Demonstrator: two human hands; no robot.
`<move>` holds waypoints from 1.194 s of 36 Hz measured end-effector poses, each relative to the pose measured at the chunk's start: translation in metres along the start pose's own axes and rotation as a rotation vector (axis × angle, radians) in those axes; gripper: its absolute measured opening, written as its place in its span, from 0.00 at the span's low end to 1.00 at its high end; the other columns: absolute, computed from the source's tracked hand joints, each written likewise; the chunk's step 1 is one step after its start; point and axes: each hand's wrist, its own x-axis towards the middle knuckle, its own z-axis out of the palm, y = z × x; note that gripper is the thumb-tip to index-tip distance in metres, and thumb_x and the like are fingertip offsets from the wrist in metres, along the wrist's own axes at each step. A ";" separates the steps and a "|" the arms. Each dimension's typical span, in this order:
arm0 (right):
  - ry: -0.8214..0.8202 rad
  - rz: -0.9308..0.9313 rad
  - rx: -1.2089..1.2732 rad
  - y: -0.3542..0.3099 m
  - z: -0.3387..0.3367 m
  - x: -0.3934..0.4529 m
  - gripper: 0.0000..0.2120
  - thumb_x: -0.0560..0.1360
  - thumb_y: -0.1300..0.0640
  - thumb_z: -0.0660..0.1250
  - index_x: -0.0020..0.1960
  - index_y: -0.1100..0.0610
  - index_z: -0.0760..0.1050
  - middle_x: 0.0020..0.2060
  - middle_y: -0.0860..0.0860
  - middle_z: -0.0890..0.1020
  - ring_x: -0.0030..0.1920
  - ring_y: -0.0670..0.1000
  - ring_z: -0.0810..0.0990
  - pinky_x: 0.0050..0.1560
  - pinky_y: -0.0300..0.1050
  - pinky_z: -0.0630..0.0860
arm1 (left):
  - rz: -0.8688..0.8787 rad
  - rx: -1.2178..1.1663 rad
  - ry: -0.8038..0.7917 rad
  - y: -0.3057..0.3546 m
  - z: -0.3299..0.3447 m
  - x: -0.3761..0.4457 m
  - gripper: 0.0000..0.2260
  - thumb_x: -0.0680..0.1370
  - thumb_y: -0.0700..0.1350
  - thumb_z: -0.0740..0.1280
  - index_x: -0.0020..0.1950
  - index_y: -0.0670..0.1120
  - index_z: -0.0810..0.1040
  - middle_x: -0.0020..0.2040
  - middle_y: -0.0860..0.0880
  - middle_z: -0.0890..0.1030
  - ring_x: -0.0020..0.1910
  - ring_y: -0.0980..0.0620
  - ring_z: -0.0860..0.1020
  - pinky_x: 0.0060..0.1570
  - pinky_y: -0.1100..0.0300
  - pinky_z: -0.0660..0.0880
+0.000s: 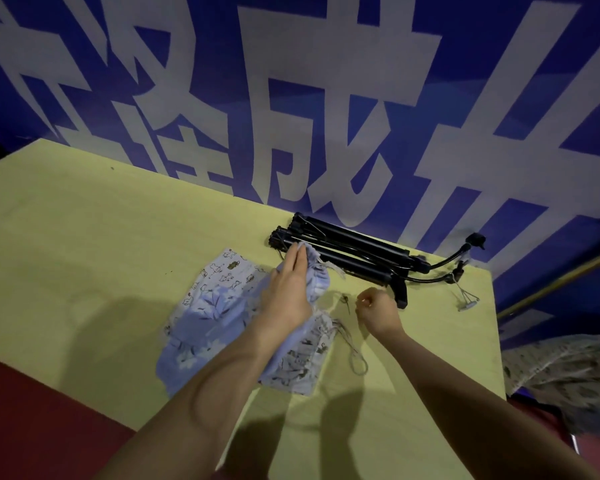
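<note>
A small blue and white printed cloth garment point(219, 306) lies crumpled on the yellow-green table point(84, 244). My left hand point(290, 289) lies flat on its ruffled far edge, fingers straight and pointing away from me. My right hand point(374, 308) is curled just right of the cloth, fingertips pinched together; whether a thread is between them is too fine to tell. A loose grey drawstring point(355, 358) trails from the cloth onto the table below that hand. A small dark object point(345, 301) lies between my hands.
A folded black tripod point(354, 258) with a curved black gooseneck arm point(458, 254) lies along the table's far edge, right behind the cloth. A blue wall banner point(291, 98) with large white characters rises behind. Patterned fabric point(561, 379) sits beyond the table's right edge.
</note>
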 end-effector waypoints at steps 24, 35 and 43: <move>0.012 -0.350 0.508 -0.049 0.007 -0.024 0.10 0.74 0.66 0.67 0.40 0.53 0.74 0.45 0.48 0.74 0.53 0.48 0.71 0.57 0.42 0.68 | -0.020 -0.004 -0.151 -0.018 0.009 0.003 0.48 0.72 0.38 0.71 0.77 0.48 0.37 0.78 0.55 0.38 0.67 0.44 0.70 0.44 0.56 0.74; -0.161 -0.441 0.440 -0.078 0.022 -0.053 0.05 0.76 0.65 0.65 0.41 0.60 0.73 0.35 0.51 0.74 0.37 0.43 0.72 0.42 0.35 0.68 | 0.139 -0.124 -0.086 -0.026 -0.022 -0.015 0.45 0.73 0.33 0.66 0.78 0.51 0.38 0.77 0.60 0.39 0.57 0.44 0.75 0.36 0.55 0.74; 0.074 -0.475 0.288 -0.104 0.014 -0.066 0.01 0.76 0.64 0.66 0.46 0.62 0.76 0.46 0.58 0.73 0.43 0.41 0.70 0.43 0.22 0.65 | 0.138 -0.024 0.086 -0.034 -0.049 -0.021 0.42 0.74 0.36 0.66 0.78 0.50 0.42 0.78 0.56 0.45 0.66 0.42 0.67 0.53 0.48 0.75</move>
